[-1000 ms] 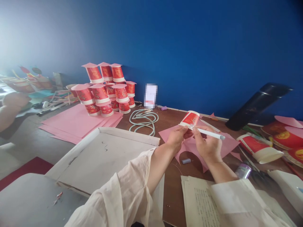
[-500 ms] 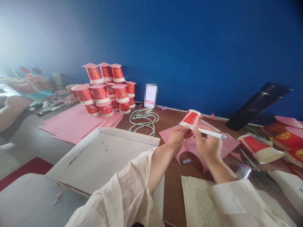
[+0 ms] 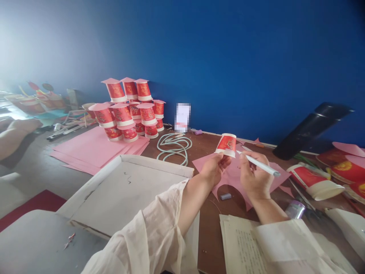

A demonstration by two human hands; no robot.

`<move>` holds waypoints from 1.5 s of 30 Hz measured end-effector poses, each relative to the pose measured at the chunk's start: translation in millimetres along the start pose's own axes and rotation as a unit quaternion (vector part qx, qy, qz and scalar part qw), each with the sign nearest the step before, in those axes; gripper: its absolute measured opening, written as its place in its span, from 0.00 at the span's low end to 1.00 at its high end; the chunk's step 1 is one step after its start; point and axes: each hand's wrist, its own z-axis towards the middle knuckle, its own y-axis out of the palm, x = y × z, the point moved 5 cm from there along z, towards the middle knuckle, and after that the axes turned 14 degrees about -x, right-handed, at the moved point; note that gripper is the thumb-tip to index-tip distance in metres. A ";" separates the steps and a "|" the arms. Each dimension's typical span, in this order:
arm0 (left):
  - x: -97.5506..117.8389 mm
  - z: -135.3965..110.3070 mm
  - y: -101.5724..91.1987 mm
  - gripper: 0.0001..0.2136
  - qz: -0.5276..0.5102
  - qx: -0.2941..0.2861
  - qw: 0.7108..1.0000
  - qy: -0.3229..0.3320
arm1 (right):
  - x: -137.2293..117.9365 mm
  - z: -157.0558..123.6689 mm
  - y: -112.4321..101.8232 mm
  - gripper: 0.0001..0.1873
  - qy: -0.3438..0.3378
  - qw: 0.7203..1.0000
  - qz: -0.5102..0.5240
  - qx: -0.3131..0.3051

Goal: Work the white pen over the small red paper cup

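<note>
A red and white paper cup (image 3: 226, 144) is upside down in my left hand (image 3: 214, 167), whose fingers grip it by the white rim. My right hand (image 3: 255, 173) is closed round a white glue pen (image 3: 264, 166), a slim tube with its narrow tip toward the cup. A small gap shows between that tip and the cup's rim. Below both hands lies a sheet of pink paper (image 3: 234, 177) with curved cut-outs. A small grey cap (image 3: 226, 196) rests on the brown table in front of it.
Several red cups topped with pink paper (image 3: 122, 114) stand stacked at left, beside pink sheets (image 3: 82, 150). A white box lid (image 3: 111, 190) lies before them. A pale cable (image 3: 173, 146) is near a phone (image 3: 182, 117). At right are a black bottle (image 3: 310, 129) and another cup (image 3: 313, 180).
The pen tip has come away from the cup's rim as my right hand moved slightly right. My left hand has turned the cup a little, showing more of its printed side.
</note>
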 end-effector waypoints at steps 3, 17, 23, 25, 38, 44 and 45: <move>1.2 -0.2 -1.3 0.05 -0.014 0.004 1.000 -0.001 | 0.8 0.3 0.7 0.16 0.002 1.000 0.004 -0.001; 0.1 1.5 1.4 0.06 0.042 -0.038 0.998 -0.016 | 0.5 -1.5 8.8 0.14 0.004 0.998 -0.004 -0.063; 0.0 -0.1 5.5 0.07 0.058 -0.048 0.997 -0.009 | -5.2 -1.4 10.3 0.13 -0.029 0.997 -0.007 -0.068; -0.1 -0.2 6.3 0.07 0.062 -0.054 0.997 -0.009 | -5.5 -1.0 10.7 0.13 -0.030 0.997 -0.011 -0.069; 1.4 3.2 1.1 0.08 0.041 -0.029 0.999 -0.020 | 1.1 -0.1 5.9 0.16 0.027 0.997 -0.041 -0.051; 1.4 2.2 -1.0 0.08 0.045 -0.030 0.998 -0.016 | 4.5 1.1 1.1 0.16 0.047 0.997 -0.056 -0.027; 1.8 1.6 -0.5 0.08 0.047 -0.032 0.998 -0.015 | 4.9 1.3 0.4 0.17 0.047 0.997 -0.058 -0.021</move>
